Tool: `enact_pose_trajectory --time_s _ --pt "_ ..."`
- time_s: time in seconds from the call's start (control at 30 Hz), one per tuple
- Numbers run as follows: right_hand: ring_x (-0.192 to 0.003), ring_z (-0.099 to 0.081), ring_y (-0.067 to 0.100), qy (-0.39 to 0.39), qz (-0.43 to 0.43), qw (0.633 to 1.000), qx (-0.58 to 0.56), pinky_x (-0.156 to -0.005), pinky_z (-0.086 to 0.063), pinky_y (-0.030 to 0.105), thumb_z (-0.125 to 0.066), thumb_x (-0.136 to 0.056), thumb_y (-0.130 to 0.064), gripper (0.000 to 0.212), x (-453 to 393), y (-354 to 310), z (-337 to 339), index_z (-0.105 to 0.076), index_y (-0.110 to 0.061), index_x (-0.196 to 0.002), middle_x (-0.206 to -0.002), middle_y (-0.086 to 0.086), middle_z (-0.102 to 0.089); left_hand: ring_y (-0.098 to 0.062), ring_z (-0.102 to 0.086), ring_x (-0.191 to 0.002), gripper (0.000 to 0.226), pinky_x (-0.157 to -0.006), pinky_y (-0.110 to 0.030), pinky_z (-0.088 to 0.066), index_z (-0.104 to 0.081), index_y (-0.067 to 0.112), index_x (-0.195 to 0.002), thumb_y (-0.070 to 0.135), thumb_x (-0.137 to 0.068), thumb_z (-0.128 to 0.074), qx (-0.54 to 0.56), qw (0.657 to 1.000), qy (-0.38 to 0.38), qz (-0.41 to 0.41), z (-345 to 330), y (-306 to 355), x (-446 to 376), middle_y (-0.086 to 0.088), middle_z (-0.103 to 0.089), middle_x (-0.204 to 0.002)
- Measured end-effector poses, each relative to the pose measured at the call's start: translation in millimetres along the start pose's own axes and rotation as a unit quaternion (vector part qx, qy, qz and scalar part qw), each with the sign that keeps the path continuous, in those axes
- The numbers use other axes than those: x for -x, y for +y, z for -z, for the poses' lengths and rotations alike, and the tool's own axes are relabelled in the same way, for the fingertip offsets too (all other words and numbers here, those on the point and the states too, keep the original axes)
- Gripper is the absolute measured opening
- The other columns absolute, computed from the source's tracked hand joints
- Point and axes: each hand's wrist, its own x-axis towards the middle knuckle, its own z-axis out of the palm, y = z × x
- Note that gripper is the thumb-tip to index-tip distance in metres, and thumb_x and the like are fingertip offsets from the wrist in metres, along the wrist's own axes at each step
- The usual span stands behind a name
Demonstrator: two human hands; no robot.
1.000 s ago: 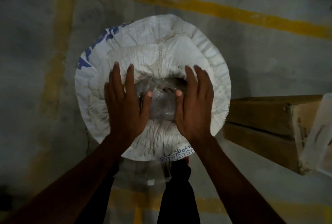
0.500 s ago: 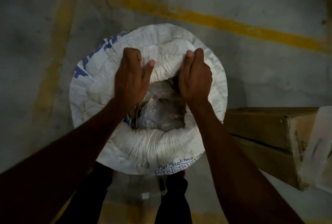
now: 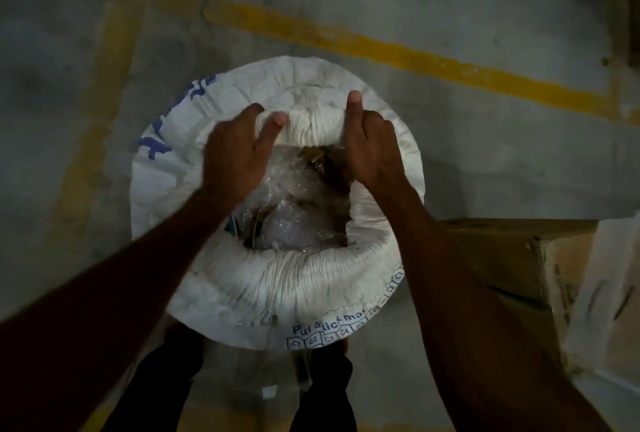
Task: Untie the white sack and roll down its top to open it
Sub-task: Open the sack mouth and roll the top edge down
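Note:
The white sack [image 3: 277, 296] with blue print stands upright on the floor just in front of my legs. Its top is rolled into a thick pleated ring around a wide mouth. Inside the mouth lies a clear plastic liner [image 3: 298, 220] over brownish contents. My left hand [image 3: 235, 154] grips the far left of the rolled rim, fingers curled over it. My right hand [image 3: 370, 151] grips the far right of the same rim, thumb pointing up.
A brown cardboard box [image 3: 512, 258] with a pale flap [image 3: 602, 296] stands close to the right of the sack. The grey concrete floor [image 3: 485, 5] carries yellow painted lines [image 3: 408, 57]. My dark trouser legs [image 3: 166, 383] are below the sack.
Both hands went from lying flat on the near rim to gripping the far rim, then spread apart. The sack's mouth is wider and shows more of the liner.

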Motion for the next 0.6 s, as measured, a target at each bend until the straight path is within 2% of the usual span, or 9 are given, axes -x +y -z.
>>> enact_pose_trajectory --time_s 0.07,0.1,0.17,0.23,0.3,0.37,0.47,0.53,0.6 --pt "-0.105 -0.068 0.023 -0.101 -0.049 0.993 -0.043 -0.106 -0.05 0.046 -0.017 -0.095 -0.081 0.083 -8 -4 9 -0.074 -0.022 -0.091 -0.105 0.01 -0.076 -0.024 -0.059 -0.066 0.092 -0.07 -0.041 -0.048 -0.063 0.007 -0.076 0.09 -0.09 -0.027 0.043 0.995 -0.089 0.018 20 -9 -26 -0.014 -0.064 -0.071" --pt "-0.112 -0.068 0.021 -0.146 -0.071 0.983 -0.085 -0.11 -0.049 0.042 -0.015 -0.09 -0.087 0.095 -14 -3 13 -0.076 -0.018 -0.11 -0.115 0.009 -0.075 -0.023 -0.062 -0.076 0.094 -0.08 -0.039 -0.05 -0.067 0.01 -0.082 0.095 -0.083 -0.027 0.062 0.987 -0.143 0.048 30 -11 -39 -0.013 -0.068 -0.082" --pt "-0.119 -0.068 0.019 -0.218 -0.115 0.952 -0.182 -0.114 -0.047 0.035 -0.016 -0.089 -0.087 0.101 -24 -7 27 -0.066 -0.013 -0.136 -0.126 0.007 -0.072 -0.022 -0.062 -0.12 0.09 -0.109 -0.033 -0.043 -0.066 0.021 -0.131 0.091 -0.087 -0.031 0.06 0.96 -0.246 0.12 49 -6 -57 -0.008 -0.067 -0.132" --pt "-0.104 -0.076 0.018 -0.261 -0.154 0.93 -0.21 -0.101 -0.058 0.031 -0.019 -0.088 -0.087 0.1 -36 -6 39 -0.065 -0.013 -0.136 -0.114 0.011 -0.078 -0.029 -0.048 -0.145 0.073 -0.122 -0.039 -0.034 -0.045 0.02 -0.157 0.069 -0.103 -0.033 0.058 0.933 -0.309 0.173 62 -3 -73 -0.01 -0.051 -0.157" --pt "-0.089 -0.08 0.018 -0.289 -0.174 0.92 -0.199 -0.08 -0.064 0.026 -0.017 -0.096 -0.08 0.093 -43 -7 48 -0.063 -0.01 -0.137 -0.099 0.012 -0.081 -0.034 -0.049 -0.143 0.071 -0.116 -0.039 -0.037 -0.048 0.014 -0.155 0.062 -0.105 -0.032 0.059 0.917 -0.339 0.204 70 -2 -83 -0.015 -0.051 -0.157" --pt "-0.097 -0.078 0.023 -0.28 -0.168 0.926 -0.188 -0.086 -0.063 0.03 -0.02 -0.1 -0.076 0.088 -49 -9 49 -0.062 -0.008 -0.138 -0.107 0.015 -0.079 -0.035 -0.055 -0.134 0.083 -0.106 -0.034 -0.039 -0.054 0.011 -0.149 0.074 -0.099 -0.032 0.026 0.915 -0.332 0.228 68 -6 -91 -0.018 -0.055 -0.153" --pt "-0.092 -0.077 0.013 -0.243 -0.177 0.928 -0.219 -0.09 -0.059 0.025 -0.023 -0.104 -0.069 0.076 -37 -19 38 -0.07 -0.011 -0.116 -0.102 0.006 -0.08 -0.029 -0.048 -0.145 0.12 -0.123 -0.037 -0.031 -0.05 0.018 -0.155 0.102 -0.072 -0.028 0.027 0.936 -0.287 0.202 62 -7 -84 -0.01 -0.049 -0.16" --pt "-0.116 -0.07 0.02 -0.176 -0.144 0.953 -0.202 -0.111 -0.049 0.036 -0.024 -0.102 -0.071 0.08 -26 -19 22 -0.068 -0.011 -0.128 -0.126 0.008 -0.074 -0.018 -0.064 -0.116 0.111 -0.112 -0.036 -0.041 -0.071 0.022 -0.122 0.108 -0.063 -0.033 0.057 0.954 -0.24 0.171 55 -10 -74 -0.003 -0.069 -0.13" --pt "-0.128 -0.061 0.027 -0.038 -0.101 0.988 -0.113 -0.114 -0.042 0.043 -0.024 -0.105 -0.065 0.069 -7 -19 10 -0.068 -0.018 -0.13 -0.134 0.01 -0.07 -0.013 -0.059 -0.076 0.08 -0.086 -0.036 -0.047 -0.061 0.021 -0.076 0.098 -0.072 -0.042 0.039 0.971 -0.168 0.164 48 -9 -57 0.001 -0.065 -0.081"
